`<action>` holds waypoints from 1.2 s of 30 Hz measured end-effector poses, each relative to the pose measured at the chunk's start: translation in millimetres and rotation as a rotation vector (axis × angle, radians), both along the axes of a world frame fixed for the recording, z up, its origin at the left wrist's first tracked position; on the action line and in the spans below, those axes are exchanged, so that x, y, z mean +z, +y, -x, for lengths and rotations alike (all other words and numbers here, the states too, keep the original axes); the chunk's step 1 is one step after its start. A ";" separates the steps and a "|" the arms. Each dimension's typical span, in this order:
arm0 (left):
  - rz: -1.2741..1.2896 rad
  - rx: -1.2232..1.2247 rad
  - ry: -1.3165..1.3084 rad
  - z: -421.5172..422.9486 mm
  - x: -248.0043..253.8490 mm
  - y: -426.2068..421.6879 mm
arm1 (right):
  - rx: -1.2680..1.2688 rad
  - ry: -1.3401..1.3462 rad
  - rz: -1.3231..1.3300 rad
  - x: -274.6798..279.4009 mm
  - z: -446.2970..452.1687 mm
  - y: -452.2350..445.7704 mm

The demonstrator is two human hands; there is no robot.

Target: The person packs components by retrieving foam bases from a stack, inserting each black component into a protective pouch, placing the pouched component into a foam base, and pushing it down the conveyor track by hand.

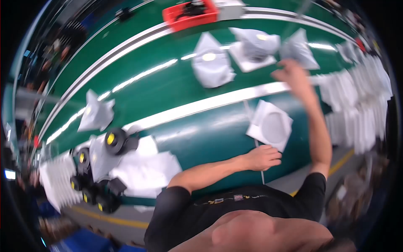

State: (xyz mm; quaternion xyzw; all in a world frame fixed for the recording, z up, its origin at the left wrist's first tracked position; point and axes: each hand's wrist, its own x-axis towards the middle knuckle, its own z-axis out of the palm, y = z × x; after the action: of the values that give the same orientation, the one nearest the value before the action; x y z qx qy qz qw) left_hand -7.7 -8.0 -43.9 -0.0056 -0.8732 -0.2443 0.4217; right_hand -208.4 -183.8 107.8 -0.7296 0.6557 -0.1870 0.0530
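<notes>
My left hand (263, 158) rests on the green work surface, its fingers curled together, just below a white square sheet with a round grey shape (273, 125). Whether anything is inside those fingers is hidden. My right hand (292, 74) reaches over the far green belt, blurred, beside a grey-white bag (299, 49). Its fingers are bent, and contact with the bag cannot be made out. Left of it lies another wrapped bag (256, 44) on a white sheet, and farther left a plump white bag (212, 67).
Black round parts with yellow labels (116, 140) and white bags (145, 172) lie at the left. A red bin (191, 19) stands beyond the belt. Stacked white sheets (352, 101) hang at the right, and another bag (96, 111) lies on the belt's left.
</notes>
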 end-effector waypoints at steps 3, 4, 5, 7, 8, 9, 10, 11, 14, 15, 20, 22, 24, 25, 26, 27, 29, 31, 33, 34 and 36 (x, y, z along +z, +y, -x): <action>-0.082 0.059 -0.002 6.9 -2.7 -1.0 | -0.233 0.533 0.159 5.9 119.8 -103.5; -0.066 0.090 0.002 11.1 -5.6 0.3 | -0.228 0.459 0.034 -12.4 182.7 -149.9; -0.051 0.112 0.022 12.9 -5.9 -0.9 | -0.195 0.395 -0.009 -48.2 249.5 -205.4; -0.051 0.141 0.036 14.6 -1.9 -2.1 | -0.177 0.119 -0.158 -57.2 254.5 -226.7; -0.049 0.142 0.059 16.4 -0.5 -3.2 | -0.194 0.032 -0.222 -53.5 239.1 -223.1; -0.005 0.230 0.114 17.2 4.5 -5.6 | -0.216 0.122 -0.130 -63.4 232.4 -221.8; 0.040 0.312 0.174 18.2 13.4 -6.3 | -0.245 0.213 -0.036 -68.8 230.4 -216.7; 0.087 0.390 0.234 19.6 18.9 -7.1 | -0.242 0.241 -0.001 -68.7 234.6 -211.9; 0.002 0.589 -0.035 21.7 5.2 -7.1 | -0.175 -0.269 0.129 -70.4 261.4 -187.0; 0.032 0.596 -0.092 19.5 2.4 -10.4 | -0.226 -0.635 0.102 -55.3 242.5 -154.4; -0.072 0.599 -0.360 7.6 15.6 -9.4 | -0.386 -1.776 0.057 5.4 140.8 25.7; -0.247 0.574 -0.388 -1.1 37.2 -16.8 | -0.334 -1.865 0.130 7.6 102.7 93.2; -0.377 0.591 -0.175 -10.7 59.9 -20.5 | -0.295 -1.965 0.137 3.2 61.3 147.8; -0.610 0.437 -0.077 -9.9 67.0 -20.9 | -0.256 -2.003 0.141 -1.7 42.1 171.7; -0.842 0.266 0.017 -4.1 73.1 -20.4 | -0.226 -2.037 0.152 -6.9 25.0 196.9; -1.079 0.074 0.104 -0.6 79.9 -16.2 | -0.277 -2.003 0.190 -11.7 0.3 217.5; -1.163 -0.117 0.201 -26.8 124.9 -4.1 | -0.412 -1.960 0.230 -18.0 -39.8 250.7; -1.040 0.080 0.168 -27.5 104.2 3.9 | -0.307 -2.064 0.141 -38.9 -58.2 278.3; -1.094 0.114 0.133 -51.0 105.6 17.3 | -0.047 -2.136 0.040 -55.5 -76.4 299.3; -1.146 0.068 0.185 -56.8 93.6 23.1 | 0.016 -2.117 0.017 -57.2 -91.7 305.1; -1.264 0.118 0.064 -89.3 110.1 28.2 | -0.019 -2.048 -0.052 -74.8 -107.3 320.1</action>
State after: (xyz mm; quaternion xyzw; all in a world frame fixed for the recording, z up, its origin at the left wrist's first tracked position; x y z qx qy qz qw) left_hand 81.6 20.2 66.2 0.2851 -0.5460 -0.6888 0.3824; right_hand -101.1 136.3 33.0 -0.2133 0.3054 -0.7064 0.6018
